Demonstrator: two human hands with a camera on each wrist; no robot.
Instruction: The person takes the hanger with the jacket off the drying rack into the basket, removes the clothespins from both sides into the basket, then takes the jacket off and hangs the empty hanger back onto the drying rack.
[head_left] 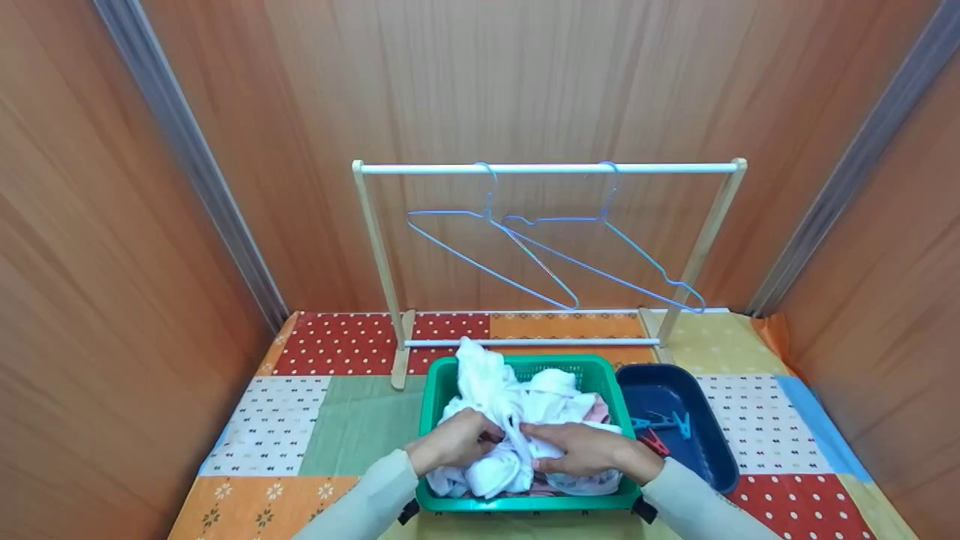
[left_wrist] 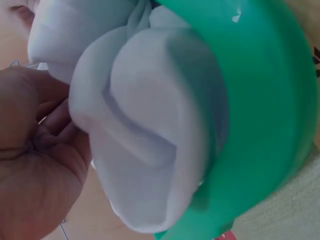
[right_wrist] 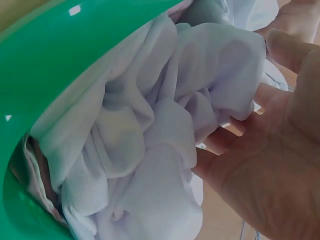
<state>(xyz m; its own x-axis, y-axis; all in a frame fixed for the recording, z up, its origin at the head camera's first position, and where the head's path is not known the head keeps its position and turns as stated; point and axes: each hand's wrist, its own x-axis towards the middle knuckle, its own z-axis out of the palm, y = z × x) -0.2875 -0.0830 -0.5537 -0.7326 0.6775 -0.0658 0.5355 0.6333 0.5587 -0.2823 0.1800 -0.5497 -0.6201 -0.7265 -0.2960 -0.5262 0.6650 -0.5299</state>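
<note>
A heap of crumpled white cloth (head_left: 487, 386) fills the green basket (head_left: 525, 504) in front of me, with a twisted part standing up at its back left. My left hand (head_left: 457, 439) has curled fingers and grips the cloth at the left of the heap; its fingertips are partly hidden by folds. From the right, my right hand (head_left: 589, 448) touches the white cloth (right_wrist: 165, 130) with fingers mostly straight and thumb apart. Its fingertips go behind the folds in the right wrist view. A bit of pink fabric (head_left: 598, 410) shows among the white.
Behind the basket stands a rack (head_left: 420, 169) with two blue wire hangers (head_left: 491, 262) on its top bar. A dark blue tray (head_left: 709, 442) right of the basket holds blue clothespins (head_left: 681, 424) and a red clothespin (head_left: 655, 442). Wooden panels (head_left: 525, 82) enclose the patterned tablecloth (head_left: 352, 424).
</note>
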